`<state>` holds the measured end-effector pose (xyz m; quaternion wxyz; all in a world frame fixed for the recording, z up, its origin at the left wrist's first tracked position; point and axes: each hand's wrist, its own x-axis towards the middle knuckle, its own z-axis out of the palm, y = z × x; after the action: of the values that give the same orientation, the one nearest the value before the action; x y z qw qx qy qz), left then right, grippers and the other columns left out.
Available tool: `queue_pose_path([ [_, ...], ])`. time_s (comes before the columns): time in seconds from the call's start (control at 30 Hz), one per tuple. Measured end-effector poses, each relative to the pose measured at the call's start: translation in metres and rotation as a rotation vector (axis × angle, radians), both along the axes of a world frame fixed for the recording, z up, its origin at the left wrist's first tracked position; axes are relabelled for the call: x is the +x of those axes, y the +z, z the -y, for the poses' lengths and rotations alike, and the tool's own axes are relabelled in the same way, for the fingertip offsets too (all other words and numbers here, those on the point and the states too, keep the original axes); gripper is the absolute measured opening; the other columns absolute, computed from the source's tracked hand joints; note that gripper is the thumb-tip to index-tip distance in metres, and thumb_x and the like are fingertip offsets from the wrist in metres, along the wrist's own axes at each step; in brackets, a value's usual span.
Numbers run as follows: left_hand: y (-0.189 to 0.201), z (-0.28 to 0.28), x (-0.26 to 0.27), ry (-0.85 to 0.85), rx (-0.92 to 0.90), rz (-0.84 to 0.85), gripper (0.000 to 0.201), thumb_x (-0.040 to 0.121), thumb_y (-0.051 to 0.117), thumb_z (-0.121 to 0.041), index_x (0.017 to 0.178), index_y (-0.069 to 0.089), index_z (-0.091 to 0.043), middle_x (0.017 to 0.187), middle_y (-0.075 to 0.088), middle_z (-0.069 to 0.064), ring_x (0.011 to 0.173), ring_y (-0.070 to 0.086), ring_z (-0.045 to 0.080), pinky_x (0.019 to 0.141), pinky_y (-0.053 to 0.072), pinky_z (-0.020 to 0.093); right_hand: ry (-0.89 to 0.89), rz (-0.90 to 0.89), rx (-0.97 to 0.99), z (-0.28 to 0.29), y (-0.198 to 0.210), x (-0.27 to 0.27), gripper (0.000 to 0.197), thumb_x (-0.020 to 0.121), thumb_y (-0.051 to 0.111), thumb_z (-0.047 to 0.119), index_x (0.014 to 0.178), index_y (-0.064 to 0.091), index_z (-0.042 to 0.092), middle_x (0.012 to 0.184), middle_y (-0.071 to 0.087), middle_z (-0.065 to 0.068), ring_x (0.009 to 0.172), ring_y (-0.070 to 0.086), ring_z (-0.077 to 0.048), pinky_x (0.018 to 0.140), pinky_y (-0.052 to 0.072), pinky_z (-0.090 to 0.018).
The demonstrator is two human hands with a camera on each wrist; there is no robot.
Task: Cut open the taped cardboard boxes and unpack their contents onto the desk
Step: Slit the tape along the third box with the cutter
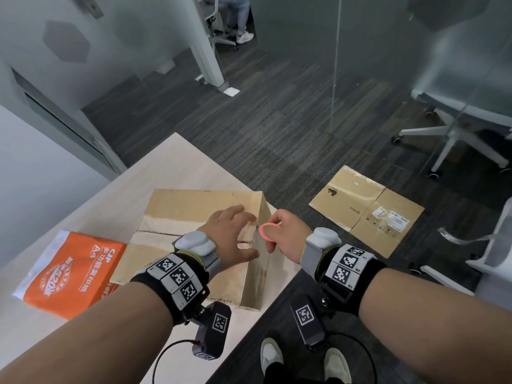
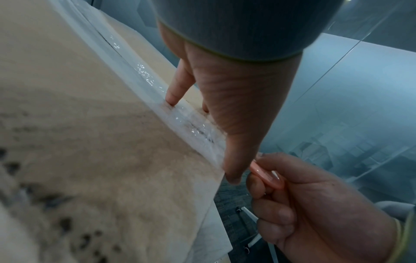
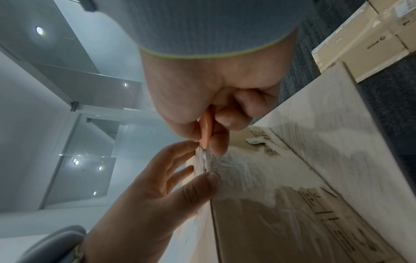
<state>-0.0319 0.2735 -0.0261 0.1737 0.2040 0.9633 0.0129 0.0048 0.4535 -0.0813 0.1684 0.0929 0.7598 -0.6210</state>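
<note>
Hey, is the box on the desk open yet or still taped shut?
Still shut. The box has its flaps flat, with clear tape along the seam; the left hand presses on top.

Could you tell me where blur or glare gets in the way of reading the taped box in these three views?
Head view: sharp, evenly lit, cardboard box clear. Left wrist view: near cardboard badly blurred, printed marks smeared; tape shows speckled glare. Right wrist view: box side soft, tape shiny, ceiling lights flare behind the left hand; pink cutter readable.
</note>
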Motion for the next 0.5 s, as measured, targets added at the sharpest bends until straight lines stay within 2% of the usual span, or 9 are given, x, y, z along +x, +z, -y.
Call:
queue_pose_path([
  [0.27,0.004,-0.001,-0.003,-0.08,-0.035,-0.033,0.08,0.073,0.07,-0.065,0.143,0.036,-0.048,0.162,0.022,-0.015,0.146,0.026,0.02,0.099,0.048,0.04,0.021,0.012,-0.006,-0.001,0.002,0.0,0.015,0.086,0.056,0.035,0.092,0.054,0.022,0.073,0.075,-0.003,0.042,0.043,-0.007,0.062,0.042,-0.034],
  [0.4,0.017,-0.005,-0.014,-0.224,-0.15,-0.036,0.069,0.086,0.06,-0.045,0.149,0.031,-0.05,0.166,0.011,-0.016,0.151,0.016,0.02,0.097,0.05,0.04,-0.013,0.012,-0.064,-0.005,0.003,0.002,0.014,0.088,0.058,0.03,0.094,0.057,0.018,0.067,0.07,-0.004,0.039,0.043,-0.002,0.061,0.04,-0.032],
  [0.5,0.031,-0.01,-0.025,-0.356,-0.325,0.014,0.075,0.089,0.057,-0.025,0.152,0.024,-0.051,0.168,0.0,-0.016,0.153,0.006,0.021,0.091,0.052,0.036,-0.058,-0.004,-0.064,-0.005,0.002,0.004,0.013,0.086,0.06,0.03,0.089,0.059,0.018,0.065,0.069,-0.003,0.044,0.046,-0.005,0.064,0.043,-0.034],
])
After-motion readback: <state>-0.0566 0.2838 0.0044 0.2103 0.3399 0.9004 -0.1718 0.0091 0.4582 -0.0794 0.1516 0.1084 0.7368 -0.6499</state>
